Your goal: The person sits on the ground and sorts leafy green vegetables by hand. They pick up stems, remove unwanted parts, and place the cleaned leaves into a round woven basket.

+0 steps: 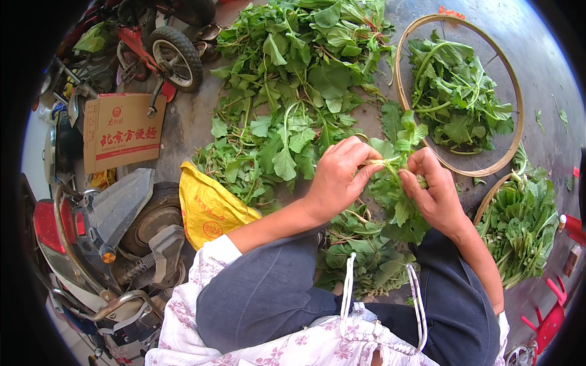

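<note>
Between my hands is a leafy green plant (400, 195), its leaves hanging down over my lap. My left hand (345, 174) pinches its pale stem end between thumb and fingers. Just to the right, my right hand (430, 189) is closed on the leafy part, fingertips curled in. A large heap of loose greens (293, 73) spreads over the floor ahead of me. At the far right, a round wooden-rimmed sieve (520, 116) holds more leafy greens (458, 91).
Another pile of greens (516, 226) lies at my right, by a second curved rim. On the left are a yellow sack (210, 207), a cardboard box (122, 131), a motorbike (122, 226) and a small red bike (174, 58). A pink chair (549, 323) stands lower right.
</note>
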A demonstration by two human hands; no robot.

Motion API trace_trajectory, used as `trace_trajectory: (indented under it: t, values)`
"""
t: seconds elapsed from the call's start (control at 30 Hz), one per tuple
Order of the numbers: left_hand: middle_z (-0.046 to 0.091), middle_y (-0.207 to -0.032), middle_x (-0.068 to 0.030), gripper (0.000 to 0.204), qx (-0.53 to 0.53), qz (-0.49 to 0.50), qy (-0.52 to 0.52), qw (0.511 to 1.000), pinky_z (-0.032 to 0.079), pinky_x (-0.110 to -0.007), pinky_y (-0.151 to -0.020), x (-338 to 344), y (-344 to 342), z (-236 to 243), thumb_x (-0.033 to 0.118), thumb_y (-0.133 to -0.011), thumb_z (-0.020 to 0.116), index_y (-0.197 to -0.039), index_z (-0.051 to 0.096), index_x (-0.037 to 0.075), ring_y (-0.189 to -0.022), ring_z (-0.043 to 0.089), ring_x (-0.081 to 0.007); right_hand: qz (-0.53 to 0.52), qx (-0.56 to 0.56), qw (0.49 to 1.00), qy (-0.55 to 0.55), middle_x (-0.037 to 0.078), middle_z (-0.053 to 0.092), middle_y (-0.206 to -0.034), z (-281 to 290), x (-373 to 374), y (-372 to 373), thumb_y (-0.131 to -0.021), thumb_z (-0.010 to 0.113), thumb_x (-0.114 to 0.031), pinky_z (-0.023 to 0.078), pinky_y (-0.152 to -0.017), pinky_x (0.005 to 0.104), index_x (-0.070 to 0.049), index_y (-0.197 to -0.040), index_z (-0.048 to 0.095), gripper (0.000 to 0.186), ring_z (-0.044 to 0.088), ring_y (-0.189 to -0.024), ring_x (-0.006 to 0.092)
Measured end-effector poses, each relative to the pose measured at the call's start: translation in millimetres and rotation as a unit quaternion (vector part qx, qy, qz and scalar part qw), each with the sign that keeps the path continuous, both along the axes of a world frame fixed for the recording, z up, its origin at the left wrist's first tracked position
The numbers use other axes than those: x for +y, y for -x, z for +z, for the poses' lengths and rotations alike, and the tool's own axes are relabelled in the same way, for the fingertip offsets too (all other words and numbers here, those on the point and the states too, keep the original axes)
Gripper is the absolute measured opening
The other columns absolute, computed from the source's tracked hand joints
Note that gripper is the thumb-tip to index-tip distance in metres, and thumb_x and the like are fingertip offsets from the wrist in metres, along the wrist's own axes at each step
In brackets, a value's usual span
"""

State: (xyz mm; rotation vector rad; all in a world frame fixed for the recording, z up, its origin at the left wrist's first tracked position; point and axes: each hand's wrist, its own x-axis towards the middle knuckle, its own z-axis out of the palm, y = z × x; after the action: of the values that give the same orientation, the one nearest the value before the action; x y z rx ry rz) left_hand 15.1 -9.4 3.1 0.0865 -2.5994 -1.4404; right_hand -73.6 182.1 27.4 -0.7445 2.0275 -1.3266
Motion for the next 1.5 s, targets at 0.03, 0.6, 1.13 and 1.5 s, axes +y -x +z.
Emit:
trace_trajectory:
  t: [0.03,0.6,1.13,1.5]
  values:
    - [0.058,-0.083,-0.0091,0.010,0.007,0.000,0.011,1.000,0.051,-0.028,-0.067,0,1,0,0.003,-0.085,0.069,-0.092,0.065,-0.003,-0.075,0.061,-0.0165,-0.003,-0.008,1.000,0.003,0.008,0.054,-0.071,2,1,0,-0.093,0.063,-0.008,0.041,-0.055,0.0300,-0.002,-0.093,0.047,0.017,0.051,-0.059,0.0160]
    - [0.061,-0.086,-0.0090,0.011,-0.016,0.005,-0.111,0.994,0.056,-0.027,-0.070,-3,6,10,0.002,-0.084,0.071,-0.093,0.066,-0.003,-0.077,0.065,-0.0153,0.008,0.391,0.918,-0.063,0.005,0.062,-0.076,-9,-5,5,-0.078,0.075,-0.024,0.044,-0.058,0.0360,-0.009,-0.091,0.062,0.024,0.059,-0.063,0.0237]
    - [0.066,-0.089,-0.0084,0.016,-0.067,0.014,-0.156,0.985,0.054,-0.027,-0.071,1,5,12,0.005,-0.084,0.072,-0.099,0.070,-0.002,-0.080,0.065,-0.0137,0.015,0.444,0.894,-0.062,0.003,0.055,-0.068,-15,-7,6,-0.076,0.075,-0.024,0.043,-0.056,0.0352,-0.011,-0.080,0.058,0.022,0.054,-0.058,0.0238]
    - [0.068,-0.089,-0.0094,0.024,0.038,-0.016,-0.029,0.999,0.053,-0.030,-0.070,-2,8,11,0.005,-0.081,0.073,-0.104,0.070,0.001,-0.079,0.065,-0.0221,0.003,0.393,0.918,-0.048,0.006,0.056,-0.069,-9,-9,2,-0.080,0.072,-0.019,0.043,-0.055,0.0376,-0.008,-0.079,0.056,0.020,0.055,-0.059,0.0273]
